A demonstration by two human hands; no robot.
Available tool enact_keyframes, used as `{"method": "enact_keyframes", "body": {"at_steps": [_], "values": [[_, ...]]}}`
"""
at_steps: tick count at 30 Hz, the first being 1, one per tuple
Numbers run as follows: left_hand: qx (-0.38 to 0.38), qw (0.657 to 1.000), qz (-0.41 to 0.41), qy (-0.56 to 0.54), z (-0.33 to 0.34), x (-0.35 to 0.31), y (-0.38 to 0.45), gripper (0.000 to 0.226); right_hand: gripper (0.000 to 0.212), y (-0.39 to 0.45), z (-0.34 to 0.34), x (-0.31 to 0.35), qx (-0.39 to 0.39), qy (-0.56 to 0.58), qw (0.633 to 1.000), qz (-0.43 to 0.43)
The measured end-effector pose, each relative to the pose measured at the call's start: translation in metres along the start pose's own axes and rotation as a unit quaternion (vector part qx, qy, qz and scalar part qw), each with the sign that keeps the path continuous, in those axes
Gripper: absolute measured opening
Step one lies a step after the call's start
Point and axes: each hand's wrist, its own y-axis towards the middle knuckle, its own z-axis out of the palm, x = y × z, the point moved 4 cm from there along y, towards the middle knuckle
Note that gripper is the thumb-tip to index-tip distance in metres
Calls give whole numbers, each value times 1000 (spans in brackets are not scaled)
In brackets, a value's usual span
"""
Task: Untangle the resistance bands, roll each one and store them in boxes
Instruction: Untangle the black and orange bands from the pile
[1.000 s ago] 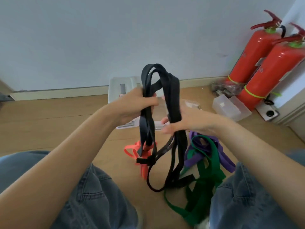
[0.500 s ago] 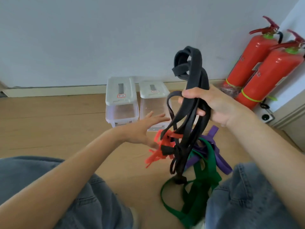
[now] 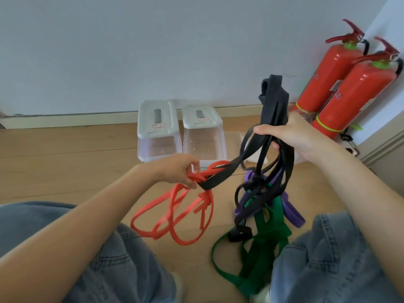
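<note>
Orange band (image 3: 175,212) hangs from our left hand (image 3: 178,171), fingers pinching its knot where one black strap crosses; the black bands (image 3: 274,119) run up and right into our clenched right hand (image 3: 290,136). Pulling leftward should part them. Box (image 3: 158,127) labels are unreadable

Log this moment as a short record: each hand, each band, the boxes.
left hand: grips the thin orange rubber band where a black strand crosses it
right hand: holds up the bunched flat black rubber band
green flat band: on the wooden floor, tangled with black
purple flat band: on the floor, under the black strands
two clear plastic boxes with white lids: side by side by the wall, lids on, no bands inside
</note>
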Motion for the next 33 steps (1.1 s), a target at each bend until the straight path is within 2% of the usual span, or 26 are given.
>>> {"method": "enact_keyframes", "body": {"at_steps": [4,7,10,12,14,16,17,18,20,23,25,27,29,31,32,33], "values": [[-51,994,37,-88,-27,-22,-9,12,34,-6,18,9,75,-50,995,-41],[-127,967,70,-208,-46,-38,-21,14,25,-13,42,12,140,-92,984,-59],[-188,937,56,-289,-54,-41,-27,8,19,-20,56,11,170,-104,977,-81],[-200,904,34,-375,-54,-37,-28,12,20,-20,60,6,179,-95,976,-77],[-229,848,6,-477,-59,-26,-30,21,16,-16,57,-4,155,-104,981,-43],[-279,789,-14,-547,-67,-12,-33,19,16,-7,46,-15,83,-123,989,-1],[-306,774,-26,-554,-70,-5,-34,18,17,-2,39,-20,40,-132,990,17],[-333,772,-41,-540,-72,3,-34,18,18,2,34,-22,5,-136,990,31],[-386,807,-74,-441,-72,15,-35,21,21,7,26,-28,-45,-124,989,63],[-378,877,-115,-274,-65,30,-37,22,19,9,12,-33,-124,-61,986,97],[-373,886,-133,-241,-64,37,-38,27,16,8,3,-30,-163,-63,980,98],[-383,884,-103,-246,-70,28,-40,24,16,7,1,-27,-177,-45,979,95],[-357,873,-25,-331,-75,6,-39,13,14,5,8,-24,-140,36,986,88],[-267,844,24,-464,-71,-18,-36,9,8,1,22,-16,-71,146,984,66],[-225,839,33,-495,-66,-28,-34,7,7,0,30,-10,-35,193,979,48],[-200,850,38,-486,-62,-36,-33,6,6,-2,37,-5,-4,224,974,30]]}}
